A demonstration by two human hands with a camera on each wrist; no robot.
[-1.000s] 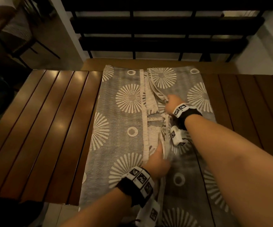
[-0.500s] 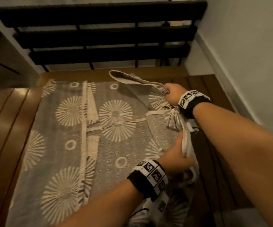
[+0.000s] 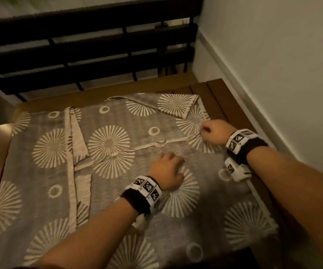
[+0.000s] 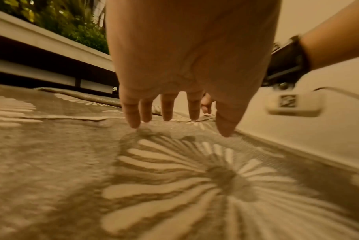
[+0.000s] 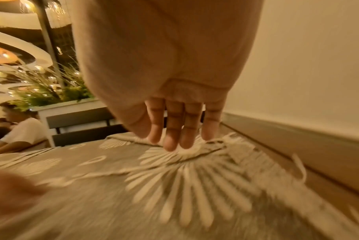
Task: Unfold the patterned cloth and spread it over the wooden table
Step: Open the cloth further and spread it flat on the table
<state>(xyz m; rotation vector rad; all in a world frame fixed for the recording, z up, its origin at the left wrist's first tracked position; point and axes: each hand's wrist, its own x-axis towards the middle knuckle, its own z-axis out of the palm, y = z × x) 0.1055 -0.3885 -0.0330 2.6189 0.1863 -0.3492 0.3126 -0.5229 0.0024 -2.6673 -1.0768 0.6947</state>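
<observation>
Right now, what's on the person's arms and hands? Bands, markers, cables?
Both forearms are bare, with no sleeves or gloves. The left hand and right hand each have a black wristband topped by white blocks printed with black square markers. A small white marked module hangs under each wrist; a thin cable leaves the right one.

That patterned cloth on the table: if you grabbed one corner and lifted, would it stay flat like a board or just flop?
Probably flop. The patterned cloth lies creased, with its far corner folded back on itself. It looks thin and light. On the smooth wooden table it may slide when pushed.
</observation>
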